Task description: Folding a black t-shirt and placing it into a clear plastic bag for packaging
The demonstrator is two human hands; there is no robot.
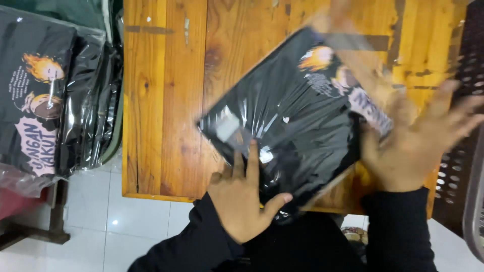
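A black folded garment in a shiny clear plastic bag, with an orange flame print near its far corner, lies tilted on the wooden table. My left hand rests flat on the bag's near edge, fingers spread. My right hand is blurred, open with fingers apart, touching the bag's right edge. Both arms wear black sleeves.
At the left, a stack of similar bagged black garments sits on a low surface beside the table. A dark perforated chair or crate stands at the right. White tiled floor shows below the table's near edge.
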